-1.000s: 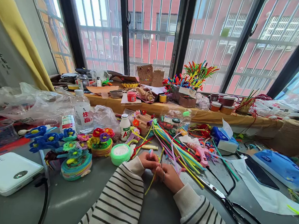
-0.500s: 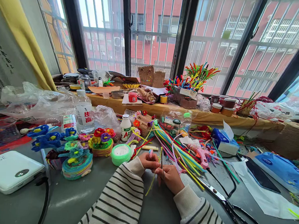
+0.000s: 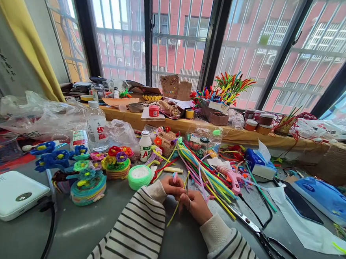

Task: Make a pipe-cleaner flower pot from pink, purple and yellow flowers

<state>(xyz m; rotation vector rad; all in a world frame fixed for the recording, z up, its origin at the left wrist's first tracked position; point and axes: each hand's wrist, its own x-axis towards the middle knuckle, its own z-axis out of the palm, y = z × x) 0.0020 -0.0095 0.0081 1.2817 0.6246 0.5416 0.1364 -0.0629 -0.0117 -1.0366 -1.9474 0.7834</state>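
Observation:
Close together over the grey table, my left hand (image 3: pixel 171 186) and my right hand (image 3: pixel 197 206) meet at the fingertips, both closed. A thin yellow-green pipe cleaner (image 3: pixel 172 217) runs between them, pinched in my left fingers, its lower end hanging down. Above my left fingers shows a small pink and blue fuzzy piece (image 3: pixel 174 177). My right fingers grip a thin dark pointed tool (image 3: pixel 187 182), held upright against the pipe cleaner; its exact kind is hard to make out. Beyond the hands lies a bundle of long coloured pipe cleaners (image 3: pixel 214 177).
Large scissors (image 3: pixel 255 228) lie right of my right arm, near a pink glue gun (image 3: pixel 234 183) and a phone (image 3: pixel 302 201). Leftward stand a green roll (image 3: pixel 139 182), pipe-cleaner flower pots (image 3: pixel 88 190), a white bottle (image 3: pixel 145 147) and a power bank (image 3: pixel 11 197).
The hands stay nearly in place, fingers still pressed together. The camera view has shifted slightly; the pipe cleaner and dark tool remain between the hands.

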